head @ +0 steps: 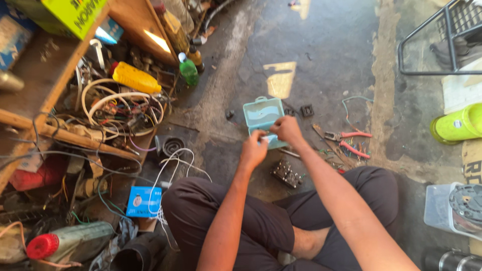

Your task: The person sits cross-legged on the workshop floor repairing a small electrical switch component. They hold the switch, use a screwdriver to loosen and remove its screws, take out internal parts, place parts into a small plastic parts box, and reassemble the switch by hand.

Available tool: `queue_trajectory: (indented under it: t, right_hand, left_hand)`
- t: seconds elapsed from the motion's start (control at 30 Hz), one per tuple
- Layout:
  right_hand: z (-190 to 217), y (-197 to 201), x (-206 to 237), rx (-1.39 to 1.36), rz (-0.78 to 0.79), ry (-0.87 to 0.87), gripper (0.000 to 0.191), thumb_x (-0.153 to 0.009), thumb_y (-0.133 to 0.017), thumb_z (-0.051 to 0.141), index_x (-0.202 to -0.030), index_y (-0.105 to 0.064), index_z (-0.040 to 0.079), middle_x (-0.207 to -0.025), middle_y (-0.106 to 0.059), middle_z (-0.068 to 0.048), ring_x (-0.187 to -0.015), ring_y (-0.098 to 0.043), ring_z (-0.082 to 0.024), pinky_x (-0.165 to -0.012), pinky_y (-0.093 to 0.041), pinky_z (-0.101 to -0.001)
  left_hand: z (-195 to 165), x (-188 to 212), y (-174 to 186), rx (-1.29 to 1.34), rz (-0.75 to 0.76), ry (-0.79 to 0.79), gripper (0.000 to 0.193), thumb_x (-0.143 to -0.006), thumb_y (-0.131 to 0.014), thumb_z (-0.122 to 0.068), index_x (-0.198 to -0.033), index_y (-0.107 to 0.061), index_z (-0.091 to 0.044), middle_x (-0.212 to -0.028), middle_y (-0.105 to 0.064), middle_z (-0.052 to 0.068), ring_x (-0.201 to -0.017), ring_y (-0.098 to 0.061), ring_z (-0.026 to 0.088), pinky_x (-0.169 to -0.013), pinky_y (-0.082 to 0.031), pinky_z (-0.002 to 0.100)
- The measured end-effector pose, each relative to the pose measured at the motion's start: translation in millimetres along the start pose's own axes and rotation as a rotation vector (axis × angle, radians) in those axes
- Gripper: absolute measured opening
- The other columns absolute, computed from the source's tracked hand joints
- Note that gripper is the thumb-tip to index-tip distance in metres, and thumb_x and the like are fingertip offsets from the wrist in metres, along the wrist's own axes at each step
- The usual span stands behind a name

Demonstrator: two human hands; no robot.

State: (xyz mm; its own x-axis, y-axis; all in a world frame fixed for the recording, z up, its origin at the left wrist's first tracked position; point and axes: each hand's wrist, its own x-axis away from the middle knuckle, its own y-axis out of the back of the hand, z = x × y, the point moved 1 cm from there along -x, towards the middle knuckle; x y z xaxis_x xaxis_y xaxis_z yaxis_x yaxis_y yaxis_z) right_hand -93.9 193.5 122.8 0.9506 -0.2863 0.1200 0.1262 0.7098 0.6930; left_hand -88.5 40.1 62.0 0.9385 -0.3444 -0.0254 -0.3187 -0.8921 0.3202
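Down on the concrete floor (321, 45) I sit cross-legged, both hands out in front of my knees over a small light-blue plastic case (263, 114) that lies open, its lid tipped back on the far side. My left hand (253, 149) is curled nearly closed at the case's near edge, fingertips pinched on something small and pale that I cannot make out. My right hand (287, 130) is likewise curled, its fingers meeting the left's over the same small piece. Just near of my hands a dark circuit board with wires (286, 173) rests on the floor. To the right lie red-handled pliers (349, 141), well apart from the case. On the left, a coil of white cable (120, 108) and a yellow plastic bottle (135, 78) sit among clutter
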Motion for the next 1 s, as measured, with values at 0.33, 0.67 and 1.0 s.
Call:
queue_trajectory:
  t: [0.33,0.67,1.0]
  right_hand:
    - [-7,11,21,-0.376,0.19,-0.209,0.02,-0.088,-0.068,0.015,-0.087,-0.076,-0.004,-0.064,-0.066,-0.006,-0.05,-0.061,-0.012,-0.046,-0.05,-0.0303]
    - [-38,23,29,-0.6,0.171,-0.224,0.017,-0.092,-0.067,0.011,-0.085,-0.073,-0.004,-0.068,-0.067,-0.004,-0.054,-0.064,-0.012,-0.048,-0.051,-0.0301]
    - [-37,14,45,-0.599,0.301,-0.123,0.015,-0.091,-0.071,0.007,-0.1,-0.074,-0.005,-0.073,-0.071,-0.007,-0.059,-0.066,-0.012,-0.052,-0.053,-0.0282]
  left_hand:
    - [-10,-4,-13,0.689,0.005,0.488,0.034,-0.1,-0.056,-0.025,-0.12,-0.064,0.001,-0.098,-0.071,0.01,-0.068,-0.069,0.018,-0.062,-0.058,0.031]
    - [15,4,-35,0.677,0.029,0.553,0.037,-0.094,-0.062,-0.015,-0.127,-0.059,0.001,-0.109,-0.07,0.014,-0.085,-0.072,0.021,-0.073,-0.061,0.033]
    - [11,2,-32,1.216,0.261,0.664,0.038,-0.108,-0.047,-0.029,-0.12,-0.061,0.005,-0.105,-0.071,0.016,-0.087,-0.074,0.027,-0.078,-0.063,0.04]
